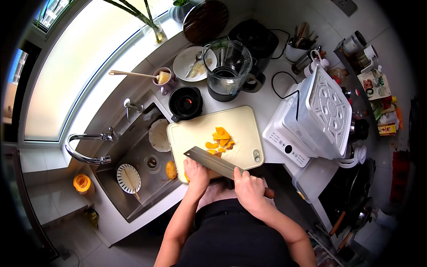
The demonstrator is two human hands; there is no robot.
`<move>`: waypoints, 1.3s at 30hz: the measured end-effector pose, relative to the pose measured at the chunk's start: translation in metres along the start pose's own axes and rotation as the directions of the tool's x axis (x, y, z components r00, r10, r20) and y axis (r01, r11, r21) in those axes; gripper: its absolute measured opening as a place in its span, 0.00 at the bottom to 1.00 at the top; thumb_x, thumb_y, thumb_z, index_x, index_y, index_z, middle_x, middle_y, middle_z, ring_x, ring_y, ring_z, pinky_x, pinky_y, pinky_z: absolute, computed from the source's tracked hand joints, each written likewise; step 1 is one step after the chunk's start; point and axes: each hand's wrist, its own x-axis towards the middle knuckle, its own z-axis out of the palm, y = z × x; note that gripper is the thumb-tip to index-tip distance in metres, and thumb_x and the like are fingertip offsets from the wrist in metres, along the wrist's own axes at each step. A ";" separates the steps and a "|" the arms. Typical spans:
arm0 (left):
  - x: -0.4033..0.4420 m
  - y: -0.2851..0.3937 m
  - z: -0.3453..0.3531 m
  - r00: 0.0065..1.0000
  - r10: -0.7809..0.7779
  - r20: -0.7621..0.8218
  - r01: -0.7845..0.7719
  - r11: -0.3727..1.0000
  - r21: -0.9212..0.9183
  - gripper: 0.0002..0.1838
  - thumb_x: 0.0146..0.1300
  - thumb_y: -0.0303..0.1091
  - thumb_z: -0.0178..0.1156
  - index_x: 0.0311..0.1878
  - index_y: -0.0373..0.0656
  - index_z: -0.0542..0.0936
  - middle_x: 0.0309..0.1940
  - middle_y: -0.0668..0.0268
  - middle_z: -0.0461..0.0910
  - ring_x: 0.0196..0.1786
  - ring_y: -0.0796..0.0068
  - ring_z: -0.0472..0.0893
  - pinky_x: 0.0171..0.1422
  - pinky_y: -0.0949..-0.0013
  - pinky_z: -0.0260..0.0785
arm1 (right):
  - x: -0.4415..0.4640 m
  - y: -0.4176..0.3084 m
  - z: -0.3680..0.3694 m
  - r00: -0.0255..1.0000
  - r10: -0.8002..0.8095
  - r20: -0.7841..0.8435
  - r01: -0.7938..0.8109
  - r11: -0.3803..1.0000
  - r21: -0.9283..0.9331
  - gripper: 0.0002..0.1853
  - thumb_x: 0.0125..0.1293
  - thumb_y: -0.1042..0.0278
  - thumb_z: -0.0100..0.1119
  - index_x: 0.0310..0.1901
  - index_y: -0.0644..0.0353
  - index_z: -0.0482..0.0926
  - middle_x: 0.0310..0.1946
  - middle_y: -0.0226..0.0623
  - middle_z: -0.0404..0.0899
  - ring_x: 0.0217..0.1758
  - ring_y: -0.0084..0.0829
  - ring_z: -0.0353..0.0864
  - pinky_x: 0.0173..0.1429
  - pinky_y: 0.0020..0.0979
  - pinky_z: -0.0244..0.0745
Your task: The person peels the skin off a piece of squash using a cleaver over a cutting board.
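My right hand [249, 189] is closed around the brown handle of a cleaver [213, 162], whose broad blade slants up and left across the near part of a cream cutting board [195, 133]. Beside the blade, my left hand [196, 173] is closed, its fingers curled at the board's near edge on a pumpkin piece [186, 177], mostly hidden by the hand. Beyond the blade lie several cut pumpkin pieces [221, 135] in a loose pile.
Left of the board is a sink [147, 196] with a striped dish [129, 179] and a faucet [89, 149]. A cut pumpkin [82, 183] stands farther left. Behind the board are a black pot [185, 103] and a glass blender jug [227, 66]; a white steamer [311, 115] is at right.
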 end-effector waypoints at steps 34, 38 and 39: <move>-0.015 0.009 -0.017 0.996 -0.057 -0.063 0.063 0.995 0.084 0.17 0.55 0.23 0.58 0.50 0.33 0.79 0.48 0.56 0.81 0.51 0.57 0.79 0.54 0.61 0.74 | 0.033 -0.006 0.028 0.998 0.018 0.062 -0.024 0.994 0.103 0.06 0.63 0.71 0.54 0.38 0.62 0.79 0.26 0.43 0.84 0.27 0.40 0.88 0.30 0.37 0.83; -0.015 0.015 -0.023 0.990 -0.018 -0.140 0.031 0.996 0.087 0.18 0.57 0.22 0.57 0.53 0.34 0.78 0.49 0.56 0.82 0.54 0.55 0.80 0.55 0.59 0.75 | 0.016 0.020 0.013 0.980 0.047 0.195 -0.087 0.975 0.203 0.06 0.62 0.72 0.54 0.36 0.60 0.80 0.24 0.48 0.83 0.27 0.46 0.87 0.31 0.45 0.82; -0.014 0.016 -0.022 0.990 -0.016 -0.140 0.028 0.996 0.087 0.18 0.57 0.22 0.57 0.53 0.34 0.78 0.49 0.56 0.82 0.54 0.55 0.80 0.55 0.59 0.75 | 0.022 0.023 0.022 0.981 0.042 0.188 -0.088 0.967 0.240 0.06 0.62 0.72 0.54 0.35 0.60 0.80 0.24 0.49 0.83 0.28 0.48 0.87 0.32 0.46 0.82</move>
